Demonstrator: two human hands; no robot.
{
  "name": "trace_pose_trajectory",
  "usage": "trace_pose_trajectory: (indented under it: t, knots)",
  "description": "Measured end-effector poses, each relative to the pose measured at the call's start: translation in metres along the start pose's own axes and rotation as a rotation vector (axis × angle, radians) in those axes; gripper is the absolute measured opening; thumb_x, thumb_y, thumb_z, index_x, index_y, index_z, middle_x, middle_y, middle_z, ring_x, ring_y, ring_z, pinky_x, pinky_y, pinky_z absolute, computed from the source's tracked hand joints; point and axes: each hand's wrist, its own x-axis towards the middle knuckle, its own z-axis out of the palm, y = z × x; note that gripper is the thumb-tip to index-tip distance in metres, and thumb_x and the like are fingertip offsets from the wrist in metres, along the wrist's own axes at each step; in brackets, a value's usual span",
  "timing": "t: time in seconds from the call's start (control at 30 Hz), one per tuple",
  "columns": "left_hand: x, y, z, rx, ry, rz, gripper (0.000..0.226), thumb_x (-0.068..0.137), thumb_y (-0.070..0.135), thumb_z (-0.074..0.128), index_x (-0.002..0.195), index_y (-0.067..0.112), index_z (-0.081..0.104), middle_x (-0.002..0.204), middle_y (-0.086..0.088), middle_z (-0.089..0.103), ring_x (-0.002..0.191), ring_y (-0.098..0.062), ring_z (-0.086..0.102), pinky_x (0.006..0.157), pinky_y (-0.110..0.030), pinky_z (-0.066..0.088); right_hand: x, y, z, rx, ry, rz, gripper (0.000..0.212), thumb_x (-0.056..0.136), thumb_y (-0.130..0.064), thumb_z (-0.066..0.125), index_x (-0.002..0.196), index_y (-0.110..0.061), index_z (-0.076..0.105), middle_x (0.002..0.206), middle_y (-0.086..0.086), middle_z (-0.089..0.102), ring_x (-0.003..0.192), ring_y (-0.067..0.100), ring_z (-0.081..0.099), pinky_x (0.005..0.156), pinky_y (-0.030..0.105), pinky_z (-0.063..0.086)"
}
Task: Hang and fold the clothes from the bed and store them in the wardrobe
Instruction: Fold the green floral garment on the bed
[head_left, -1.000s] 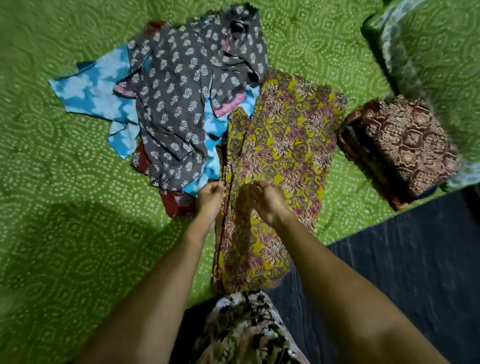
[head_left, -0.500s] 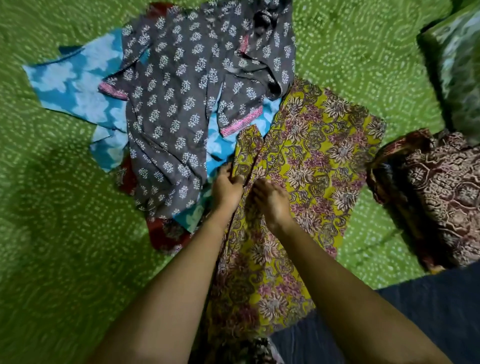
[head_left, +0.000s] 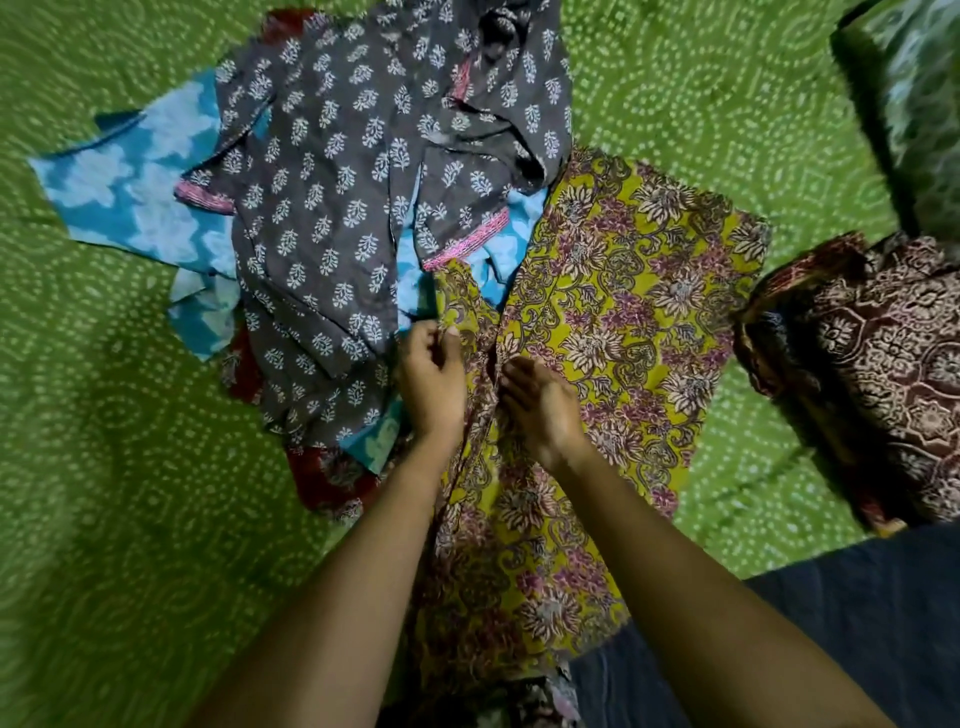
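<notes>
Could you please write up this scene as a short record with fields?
surface: green bedspread
being handled: yellow floral garment
left hand: pinches its folded edge
right hand: on the same garment, grip unclear
pile: grey printed garment over blue garment
folded aside: maroon garment, on the right

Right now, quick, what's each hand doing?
Left hand: pinches a fold of the yellow floral garment.
Right hand: curled into the same garment, apparently gripping it.
</notes>
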Motion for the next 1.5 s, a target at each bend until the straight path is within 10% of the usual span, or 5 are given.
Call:
trace_pose_trajectory:
  t: [0.23,0.6,0.97,1.27,1.5]
  knots:
    - [-0.067,-0.005,0.036,0.342,-0.546,0.694,0.033,0.082,0.036,0.056,0.089,0.008,0.072,0.104,-0.006,0.067,0.093,-0.024,0.063,0.082,-0.027,0.043,-0.008,-0.012,-0.058,0.389,0.185,-0.035,0.031,0.100,-0.019,0.035,0.086,-0.006,0.060,0.084,0.016,0.065,0.068,0.020,0.064,0.054,0.023,0.052]
    - [-0.065,-0.063,0.033,0.650,-0.491,0.336,0.043,0.096,0.023,0.049,0.137,0.012,0.045,0.142,-0.007,0.043,0.126,-0.023,0.041,0.101,-0.034,0.038,-0.001,0.022,-0.094,0.133,0.464,-0.139,0.016,0.095,-0.007,0.051,0.080,-0.011,0.055,0.078,0.004,0.054,0.072,0.017,0.054,0.063,0.025,0.052]
    - [-0.057,-0.048,0.036,0.496,-0.459,0.308,0.023,0.084,0.022,0.067,0.104,0.013,0.064,0.119,-0.005,0.054,0.111,-0.022,0.049,0.076,-0.024,0.037,-0.009,0.043,-0.092,-0.122,0.582,-0.316,0.012,0.092,-0.008,0.056,0.084,-0.017,0.058,0.079,-0.004,0.059,0.081,0.019,0.059,0.080,0.034,0.052]
    - [-0.103,-0.033,0.035,0.291,-0.949,0.404,0.017,0.075,0.003,0.068,0.073,0.012,0.053,0.090,0.014,0.052,0.080,0.000,0.049,0.064,-0.009,0.035,-0.032,0.048,-0.116,0.407,0.467,-0.224,0.033,0.100,-0.033,0.042,0.085,-0.010,0.058,0.076,0.007,0.062,0.068,0.018,0.059,0.062,0.027,0.050]
    - [-0.135,-0.066,0.041,0.559,-1.274,0.612,0.014,0.071,0.005,0.063,0.071,0.013,0.052,0.148,0.015,0.034,0.099,0.014,0.049,0.090,-0.016,0.041,-0.058,0.068,-0.147,0.471,0.534,-0.311,0.043,0.074,-0.047,0.070,0.100,-0.013,0.072,0.101,0.009,0.072,0.100,0.029,0.065,0.092,0.041,0.050]
